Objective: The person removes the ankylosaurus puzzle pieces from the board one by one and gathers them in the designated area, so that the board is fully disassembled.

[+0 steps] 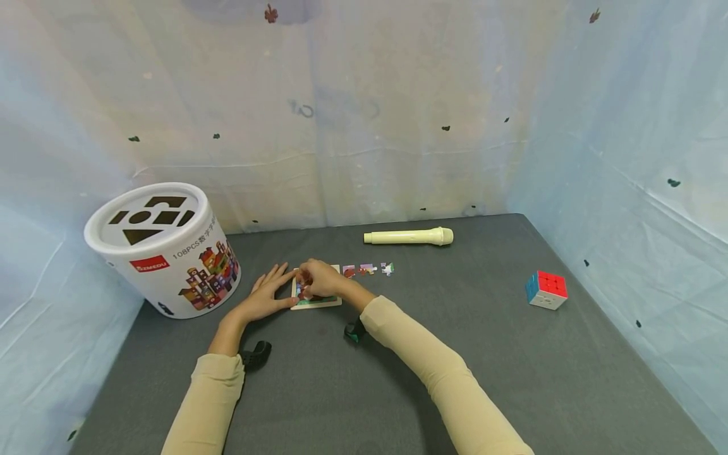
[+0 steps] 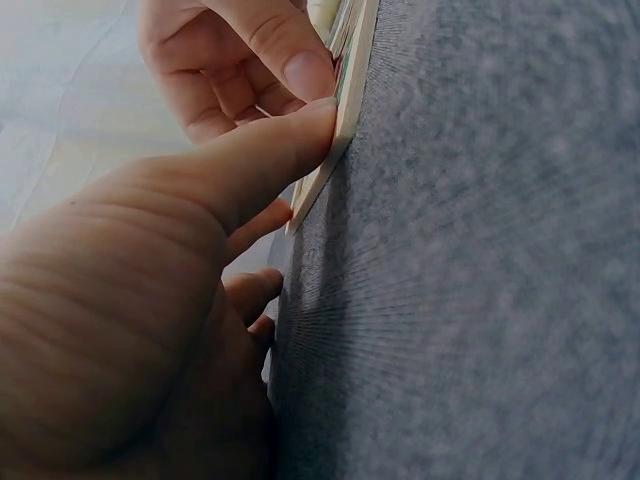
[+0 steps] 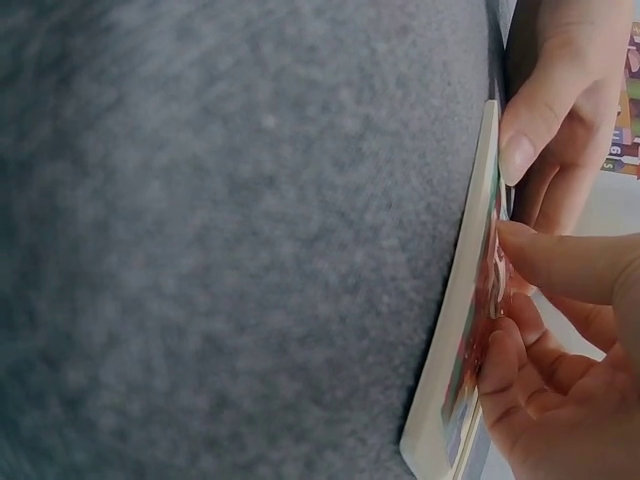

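Note:
A small jigsaw puzzle in a pale wooden tray (image 1: 324, 303) lies on the dark tabletop, partly covered by both hands. My left hand (image 1: 264, 298) rests flat beside it with fingers spread, its thumb (image 2: 300, 135) touching the tray's near edge and its index fingertip at the far left side. Over the picture, my right hand (image 1: 321, 279) has its fingers bent and pinches a puzzle piece (image 3: 498, 285) at the surface, mostly hidden by the fingertips. Just right of the tray, loose puzzle pieces (image 1: 368, 269) lie in a short row.
A large white bucket (image 1: 165, 259) with a shape-hole lid stands left of my left hand. Behind the loose pieces lies a pale yellow toy microphone (image 1: 406, 237). Far to the right sits a puzzle cube (image 1: 547, 290). Fabric walls (image 1: 398, 114) border the table.

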Action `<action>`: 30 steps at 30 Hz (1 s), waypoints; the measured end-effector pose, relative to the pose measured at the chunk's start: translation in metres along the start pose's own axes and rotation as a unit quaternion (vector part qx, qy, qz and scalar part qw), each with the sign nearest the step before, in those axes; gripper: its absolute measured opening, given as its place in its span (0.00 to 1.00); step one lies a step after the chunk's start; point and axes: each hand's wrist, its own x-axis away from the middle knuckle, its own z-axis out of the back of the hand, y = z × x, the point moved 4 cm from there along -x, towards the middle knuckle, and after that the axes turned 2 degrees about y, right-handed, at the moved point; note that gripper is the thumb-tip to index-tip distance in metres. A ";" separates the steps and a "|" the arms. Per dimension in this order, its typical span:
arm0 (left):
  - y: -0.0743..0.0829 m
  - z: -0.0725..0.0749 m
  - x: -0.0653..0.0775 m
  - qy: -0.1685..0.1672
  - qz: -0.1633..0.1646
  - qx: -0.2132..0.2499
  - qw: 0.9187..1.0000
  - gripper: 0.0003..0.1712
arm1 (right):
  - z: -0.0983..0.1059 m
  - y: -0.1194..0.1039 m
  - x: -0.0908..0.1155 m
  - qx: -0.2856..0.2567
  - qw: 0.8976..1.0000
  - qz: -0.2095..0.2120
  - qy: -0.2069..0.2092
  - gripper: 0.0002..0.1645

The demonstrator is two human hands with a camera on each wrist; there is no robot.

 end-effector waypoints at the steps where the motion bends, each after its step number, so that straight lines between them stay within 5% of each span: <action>1: 0.000 0.000 0.000 0.000 0.000 0.001 1.000 0.45 | 0.000 0.000 0.000 0.004 1.000 0.000 -0.001 0.19; 10: 0.001 0.001 0.000 0.000 0.002 0.000 1.000 0.46 | 0.000 0.000 0.001 -0.003 1.000 0.004 -0.001 0.23; 30: 0.004 0.001 0.000 -0.001 0.002 0.000 1.000 0.45 | 0.003 0.011 0.008 -0.174 0.982 0.048 0.059 0.16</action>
